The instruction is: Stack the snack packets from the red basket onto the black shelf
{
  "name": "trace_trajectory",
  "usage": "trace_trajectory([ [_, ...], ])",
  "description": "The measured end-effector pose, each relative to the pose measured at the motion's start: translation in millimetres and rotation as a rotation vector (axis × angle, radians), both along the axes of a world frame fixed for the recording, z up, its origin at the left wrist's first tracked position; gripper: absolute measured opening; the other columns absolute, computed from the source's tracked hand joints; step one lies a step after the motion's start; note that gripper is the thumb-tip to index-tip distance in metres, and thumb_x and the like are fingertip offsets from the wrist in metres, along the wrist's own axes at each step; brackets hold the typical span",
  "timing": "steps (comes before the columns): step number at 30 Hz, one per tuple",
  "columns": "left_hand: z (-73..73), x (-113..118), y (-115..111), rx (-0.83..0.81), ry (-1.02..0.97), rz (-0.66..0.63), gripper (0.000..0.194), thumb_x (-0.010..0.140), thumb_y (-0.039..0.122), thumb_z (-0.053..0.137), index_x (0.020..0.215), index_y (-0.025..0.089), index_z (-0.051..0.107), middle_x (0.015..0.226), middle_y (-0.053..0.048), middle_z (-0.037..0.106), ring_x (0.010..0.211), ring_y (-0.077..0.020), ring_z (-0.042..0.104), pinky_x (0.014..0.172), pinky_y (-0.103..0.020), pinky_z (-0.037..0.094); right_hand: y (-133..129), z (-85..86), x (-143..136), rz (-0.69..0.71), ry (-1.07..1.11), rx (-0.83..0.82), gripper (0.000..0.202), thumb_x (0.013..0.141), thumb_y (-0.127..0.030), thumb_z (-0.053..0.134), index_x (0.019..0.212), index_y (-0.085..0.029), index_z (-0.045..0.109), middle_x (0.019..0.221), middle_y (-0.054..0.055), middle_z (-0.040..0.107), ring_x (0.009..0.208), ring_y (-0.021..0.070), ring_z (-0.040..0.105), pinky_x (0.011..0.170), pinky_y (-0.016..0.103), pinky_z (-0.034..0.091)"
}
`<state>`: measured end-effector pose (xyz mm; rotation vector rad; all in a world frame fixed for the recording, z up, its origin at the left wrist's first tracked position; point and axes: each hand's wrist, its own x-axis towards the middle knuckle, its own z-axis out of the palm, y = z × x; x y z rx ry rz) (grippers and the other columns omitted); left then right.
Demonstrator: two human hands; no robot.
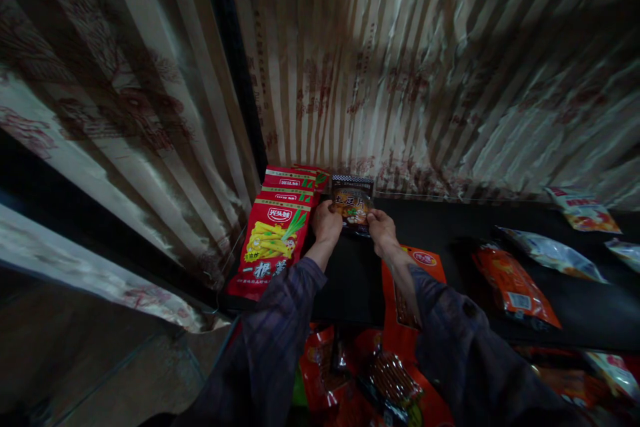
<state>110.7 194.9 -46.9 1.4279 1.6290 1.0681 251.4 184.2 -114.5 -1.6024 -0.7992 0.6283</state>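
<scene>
Between my two hands is a black snack bag with a picture of potato chips on its front, near the back of the black shelf. My left hand grips its left edge, fingers closed. On its right edge my right hand pinches the bag with thumb and fingers. Just left of my left hand lie overlapping red snack bags with yellow sticks printed on them. An orange bag is partly hidden under my right forearm.
To the right on the black shelf lie an orange-red packet, a silvery packet and a white-and-red packet. Below the front edge are several heaped snack packets. Printed pleated curtains hang behind and at left.
</scene>
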Motion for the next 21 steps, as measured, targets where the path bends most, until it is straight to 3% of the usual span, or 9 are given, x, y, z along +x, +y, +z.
trace_trajectory([
  [8, -0.3, 1.5, -4.7, 0.063, 0.174, -0.037, 0.036, 0.085, 0.011, 0.046, 0.112, 0.019, 0.069, 0.123, -0.011, 0.067, 0.118, -0.0216, 0.059, 0.102, -0.03, 0.041, 3.0, -3.9, 0.7, 0.008, -0.08, 0.009, 0.031, 0.075, -0.036, 0.056, 0.1, -0.021, 0.066, 0.088, 0.004, 0.073, 0.084, 0.0198, 0.068, 0.08, 0.031, 0.052],
  [16, -7.7, 6.7, -3.1, 0.087, 0.323, -0.096, 0.041, 0.086, 0.012, 0.046, 0.123, 0.016, 0.063, 0.138, -0.012, 0.057, 0.132, -0.0208, 0.048, 0.111, -0.031, 0.033, 1.8, 2.8, -2.8, -0.023, -0.197, -0.07, 0.049, 0.076, -0.027, 0.057, 0.125, -0.019, 0.055, 0.098, 0.007, 0.074, 0.091, 0.0202, 0.069, 0.087, 0.035, 0.05],
  [21, -6.3, 5.9, -5.4, 0.097, 0.36, -0.121, 0.043, 0.086, 0.011, 0.046, 0.127, 0.015, 0.061, 0.146, -0.014, 0.048, 0.136, -0.0229, 0.043, 0.113, -0.034, 0.032, -1.5, 9.4, -1.4, 0.063, -0.214, -0.043, 0.05, 0.074, -0.03, 0.062, 0.123, -0.022, 0.056, 0.106, 0.007, 0.072, 0.102, 0.0219, 0.065, 0.092, 0.038, 0.048],
])
